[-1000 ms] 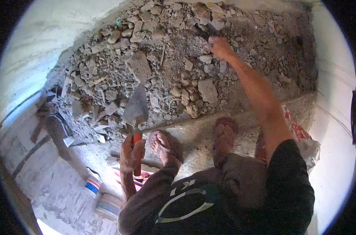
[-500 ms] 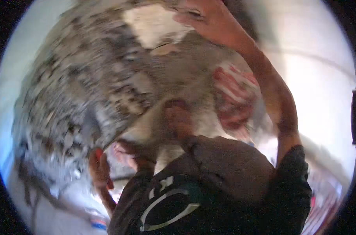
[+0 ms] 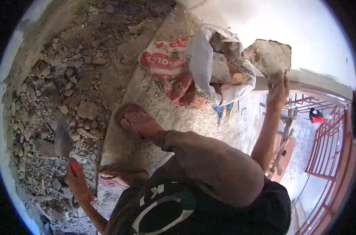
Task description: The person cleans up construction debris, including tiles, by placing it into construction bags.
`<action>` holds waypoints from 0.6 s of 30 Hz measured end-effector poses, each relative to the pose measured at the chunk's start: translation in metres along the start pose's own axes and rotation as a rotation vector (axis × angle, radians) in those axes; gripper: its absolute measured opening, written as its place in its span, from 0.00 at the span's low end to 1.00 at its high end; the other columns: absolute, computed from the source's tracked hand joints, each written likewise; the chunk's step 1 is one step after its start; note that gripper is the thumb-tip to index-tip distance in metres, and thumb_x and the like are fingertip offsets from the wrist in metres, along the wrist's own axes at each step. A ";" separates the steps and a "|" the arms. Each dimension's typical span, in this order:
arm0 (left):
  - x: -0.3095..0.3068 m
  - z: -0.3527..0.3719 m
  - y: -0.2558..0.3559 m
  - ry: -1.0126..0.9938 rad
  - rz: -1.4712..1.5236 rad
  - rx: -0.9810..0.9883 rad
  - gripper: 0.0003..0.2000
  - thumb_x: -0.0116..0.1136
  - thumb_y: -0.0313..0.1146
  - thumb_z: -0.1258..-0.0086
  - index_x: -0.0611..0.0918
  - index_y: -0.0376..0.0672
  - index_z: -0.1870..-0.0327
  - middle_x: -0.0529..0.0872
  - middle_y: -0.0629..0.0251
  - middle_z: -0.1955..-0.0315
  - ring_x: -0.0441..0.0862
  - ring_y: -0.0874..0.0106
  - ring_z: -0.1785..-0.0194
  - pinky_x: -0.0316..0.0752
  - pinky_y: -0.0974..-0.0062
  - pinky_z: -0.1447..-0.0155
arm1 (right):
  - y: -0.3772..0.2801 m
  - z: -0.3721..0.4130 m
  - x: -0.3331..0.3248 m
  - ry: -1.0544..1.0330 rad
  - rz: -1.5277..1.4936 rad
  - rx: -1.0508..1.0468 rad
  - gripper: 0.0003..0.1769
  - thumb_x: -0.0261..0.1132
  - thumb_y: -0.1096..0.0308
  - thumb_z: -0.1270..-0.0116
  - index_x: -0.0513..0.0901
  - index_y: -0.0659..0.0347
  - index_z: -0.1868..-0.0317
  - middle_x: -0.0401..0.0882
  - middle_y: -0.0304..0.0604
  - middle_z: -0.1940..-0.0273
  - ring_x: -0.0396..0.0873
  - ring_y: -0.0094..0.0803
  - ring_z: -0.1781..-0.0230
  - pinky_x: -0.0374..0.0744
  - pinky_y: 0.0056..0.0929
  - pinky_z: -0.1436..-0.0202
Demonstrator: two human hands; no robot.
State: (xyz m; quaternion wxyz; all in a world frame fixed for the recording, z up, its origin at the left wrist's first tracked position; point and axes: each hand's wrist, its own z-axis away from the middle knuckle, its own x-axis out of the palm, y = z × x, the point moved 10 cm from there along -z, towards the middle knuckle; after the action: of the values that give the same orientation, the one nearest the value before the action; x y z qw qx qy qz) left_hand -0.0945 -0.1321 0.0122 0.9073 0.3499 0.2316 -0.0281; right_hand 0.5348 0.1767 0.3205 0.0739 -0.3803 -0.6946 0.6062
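Observation:
A trowel (image 3: 63, 140) with a red handle is held in my left hand (image 3: 79, 184), its blade pointing away over the rubble. My right hand (image 3: 278, 93) grips a flat, broken slab (image 3: 270, 56) by its lower edge, fingers closed around it. The slab, pale with rough edges, is raised beside the mouth of a red and white sack (image 3: 170, 72). The sack's white rim is rolled open, and broken chunks (image 3: 221, 72) show inside.
Loose rubble (image 3: 87, 111) covers the ground to the left. My sandalled feet (image 3: 140, 123) are on a concrete ledge (image 3: 146, 92). A pale wall (image 3: 319, 31) rises behind the sack. Red metal bars (image 3: 323, 152) stand at the far right, with a dark and red cloth (image 3: 317, 116) on them.
My right hand has carried the slab from above the rubble across to the right, beside the sack. The view has turned, and the trowel blade now shows clearly.

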 end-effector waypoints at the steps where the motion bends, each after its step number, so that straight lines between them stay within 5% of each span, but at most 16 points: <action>1: 0.001 0.000 0.000 -0.012 -0.005 -0.026 0.12 0.51 0.39 0.30 0.73 0.38 0.57 0.72 0.65 0.77 0.68 0.72 0.72 0.66 0.69 0.66 | 0.008 0.004 -0.012 0.062 -0.021 -0.016 0.18 0.63 0.64 0.34 0.75 0.59 0.45 0.77 0.39 0.51 0.74 0.27 0.54 0.73 0.28 0.56; 3: -0.002 -0.004 -0.010 0.035 -0.072 0.038 0.12 0.52 0.39 0.30 0.73 0.39 0.56 0.72 0.64 0.75 0.68 0.72 0.71 0.67 0.70 0.64 | 0.025 0.010 -0.001 -0.149 0.029 -0.195 0.17 0.62 0.64 0.33 0.76 0.61 0.46 0.78 0.43 0.49 0.76 0.32 0.54 0.74 0.32 0.49; 5: 0.003 -0.007 -0.028 -0.029 -0.162 -0.035 0.13 0.52 0.39 0.30 0.74 0.39 0.55 0.73 0.61 0.74 0.68 0.71 0.71 0.67 0.69 0.63 | 0.049 0.035 0.011 -0.284 0.629 -0.528 0.15 0.61 0.71 0.34 0.78 0.64 0.48 0.80 0.44 0.55 0.75 0.27 0.56 0.74 0.27 0.50; 6: 0.007 -0.005 -0.030 -0.028 -0.160 -0.039 0.13 0.52 0.39 0.30 0.74 0.39 0.55 0.73 0.61 0.74 0.68 0.71 0.71 0.67 0.69 0.63 | 0.063 0.054 0.036 -0.414 0.551 -0.567 0.16 0.59 0.79 0.38 0.79 0.63 0.49 0.81 0.44 0.58 0.74 0.25 0.57 0.74 0.25 0.52; 9: 0.006 0.003 -0.015 0.090 -0.234 0.089 0.13 0.53 0.38 0.32 0.75 0.38 0.55 0.76 0.57 0.69 0.71 0.66 0.67 0.68 0.67 0.61 | 0.062 0.078 0.059 -0.413 0.739 -0.441 0.21 0.56 0.86 0.43 0.80 0.62 0.49 0.83 0.44 0.59 0.76 0.25 0.60 0.75 0.25 0.54; 10: 0.006 0.004 -0.019 0.089 -0.202 0.066 0.13 0.53 0.38 0.32 0.75 0.38 0.54 0.78 0.56 0.66 0.73 0.64 0.65 0.69 0.66 0.60 | 0.052 0.073 0.056 -0.387 0.736 -0.550 0.21 0.55 0.86 0.43 0.81 0.63 0.50 0.83 0.44 0.56 0.78 0.28 0.59 0.76 0.27 0.52; 13: 0.011 0.007 -0.038 0.050 -0.193 0.081 0.14 0.55 0.38 0.33 0.75 0.37 0.56 0.81 0.48 0.66 0.78 0.50 0.63 0.71 0.61 0.60 | 0.098 0.005 0.026 -0.528 0.558 -0.454 0.16 0.53 0.73 0.32 0.77 0.66 0.46 0.82 0.48 0.52 0.82 0.33 0.58 0.80 0.29 0.54; 15: 0.003 0.012 -0.029 0.066 -0.218 0.045 0.14 0.55 0.39 0.34 0.74 0.37 0.57 0.80 0.44 0.70 0.78 0.43 0.64 0.71 0.59 0.62 | 0.059 0.053 0.101 -0.527 0.867 -0.203 0.20 0.54 0.74 0.32 0.73 0.63 0.40 0.79 0.53 0.47 0.80 0.37 0.51 0.79 0.30 0.50; 17: -0.014 0.012 -0.017 0.118 -0.149 0.067 0.14 0.56 0.39 0.34 0.73 0.37 0.57 0.79 0.43 0.72 0.77 0.41 0.65 0.71 0.58 0.63 | 0.114 0.046 0.105 -0.793 0.941 -0.770 0.20 0.51 0.72 0.31 0.71 0.61 0.38 0.76 0.55 0.45 0.77 0.39 0.46 0.76 0.32 0.47; 18: -0.014 0.013 -0.017 0.095 -0.119 0.055 0.15 0.56 0.38 0.34 0.73 0.36 0.56 0.79 0.42 0.72 0.77 0.42 0.64 0.71 0.58 0.63 | 0.125 0.043 0.102 -0.816 1.008 -0.643 0.20 0.50 0.71 0.30 0.72 0.62 0.39 0.77 0.55 0.45 0.77 0.41 0.45 0.75 0.33 0.46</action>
State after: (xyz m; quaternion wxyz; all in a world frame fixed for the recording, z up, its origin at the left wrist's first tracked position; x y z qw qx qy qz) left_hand -0.1054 -0.1544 0.0161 0.8820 0.3612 0.2939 -0.0719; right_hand 0.4936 0.2025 0.1609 -0.5953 -0.4007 -0.5509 0.4260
